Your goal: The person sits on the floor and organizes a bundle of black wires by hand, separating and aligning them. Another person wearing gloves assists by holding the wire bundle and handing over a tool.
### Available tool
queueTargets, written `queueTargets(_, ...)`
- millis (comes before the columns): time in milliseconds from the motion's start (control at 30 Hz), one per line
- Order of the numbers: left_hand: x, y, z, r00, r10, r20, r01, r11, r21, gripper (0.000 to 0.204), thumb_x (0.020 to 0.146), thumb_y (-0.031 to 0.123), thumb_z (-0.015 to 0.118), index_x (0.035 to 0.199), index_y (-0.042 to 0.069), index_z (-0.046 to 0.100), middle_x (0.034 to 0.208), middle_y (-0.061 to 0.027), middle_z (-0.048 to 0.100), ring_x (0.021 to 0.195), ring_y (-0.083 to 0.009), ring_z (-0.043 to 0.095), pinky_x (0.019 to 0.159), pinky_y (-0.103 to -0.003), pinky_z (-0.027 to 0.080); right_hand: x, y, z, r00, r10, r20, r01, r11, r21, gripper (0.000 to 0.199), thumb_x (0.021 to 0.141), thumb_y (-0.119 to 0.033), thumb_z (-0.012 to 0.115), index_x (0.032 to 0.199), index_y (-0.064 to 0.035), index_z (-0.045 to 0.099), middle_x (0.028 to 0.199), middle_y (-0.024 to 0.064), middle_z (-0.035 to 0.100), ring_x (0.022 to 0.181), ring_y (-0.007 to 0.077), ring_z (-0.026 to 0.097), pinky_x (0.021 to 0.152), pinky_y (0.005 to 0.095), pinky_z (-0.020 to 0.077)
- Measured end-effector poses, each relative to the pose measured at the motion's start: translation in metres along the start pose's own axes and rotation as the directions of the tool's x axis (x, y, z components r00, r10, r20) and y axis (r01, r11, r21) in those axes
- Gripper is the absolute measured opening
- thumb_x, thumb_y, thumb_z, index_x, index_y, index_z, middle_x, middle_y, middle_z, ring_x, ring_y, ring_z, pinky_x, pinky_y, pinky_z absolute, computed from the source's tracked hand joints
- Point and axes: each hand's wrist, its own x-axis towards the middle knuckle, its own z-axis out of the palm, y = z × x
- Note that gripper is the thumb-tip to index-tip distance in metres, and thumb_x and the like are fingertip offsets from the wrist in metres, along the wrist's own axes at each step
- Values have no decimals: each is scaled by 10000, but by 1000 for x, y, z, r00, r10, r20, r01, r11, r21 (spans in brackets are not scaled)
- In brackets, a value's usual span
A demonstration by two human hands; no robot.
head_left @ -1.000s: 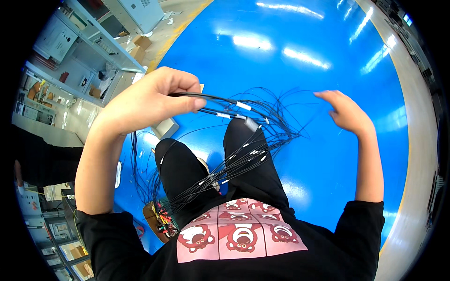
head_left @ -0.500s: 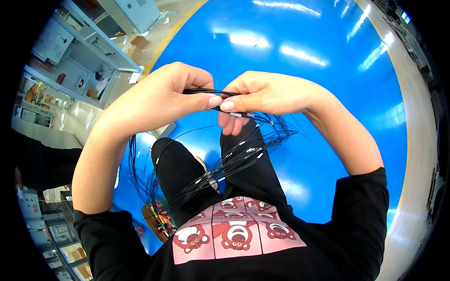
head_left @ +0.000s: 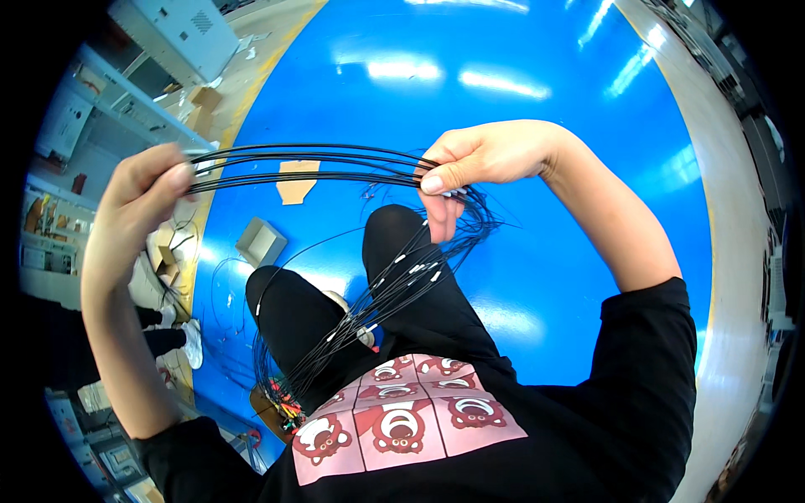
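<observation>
A bundle of thin black wires (head_left: pixel 310 176) stretches in several near-parallel strands between my two hands. My left hand (head_left: pixel 149 189), a little blurred, is closed round its left end. Thumb and forefinger of my right hand (head_left: pixel 457 172) pinch the strands at the other end, while its lower fingers hang loosely bent. From the right hand the loose wire lengths (head_left: pixel 402 277) drop in a tangle across my thighs toward the lower left. Small white sleeves (head_left: pixel 417 269) sit on some of these wires.
A grey open box (head_left: pixel 261 242) and a flat piece of cardboard (head_left: pixel 298 181) lie on the blue floor (head_left: pixel 537 251). Coloured clips or connectors (head_left: pixel 285 407) sit beside my left leg. Another person's white shoe (head_left: pixel 193 344) is at left, near metal cabinets (head_left: pixel 180 38).
My left hand has moved far to the left, away from my right hand, drawing the wires out between them. My view has shifted, bringing the box and cardboard into sight.
</observation>
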Motion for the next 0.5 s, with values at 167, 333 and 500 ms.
queueTargets(167, -24, -39, -39, 974, -168, -152, 172, 985, 14, 343, 960, 371, 529, 739, 110, 506, 601, 103, 306, 523, 7, 262, 466, -201, 167, -20, 15, -4, 999, 44, -13, -43, 998, 41, 375, 990, -319, 468, 849, -19, 642, 900, 163, 710, 817, 210, 689, 732, 295, 502)
queueTargets(333, -42, -59, -58, 961, -236, -146, 239, 971, 6, 344, 972, 404, 518, 746, 151, 463, 613, 113, 291, 515, 14, 235, 457, -192, 147, -24, 12, -12, 996, 91, -4, -90, 995, 40, 372, 981, -356, 475, 858, -41, 630, 908, 148, 715, 840, 207, 700, 749, 300, 503)
queueTargets(500, -68, -92, -77, 914, -242, -325, 234, 970, -65, 296, 967, 370, 543, 819, 114, 548, 593, 115, 338, 484, 21, 234, 446, -183, 152, -33, 12, -24, 995, 95, -36, -95, 995, 7, 365, 979, -353, 477, 862, -40, 624, 907, 156, 712, 826, 211, 701, 733, 295, 501)
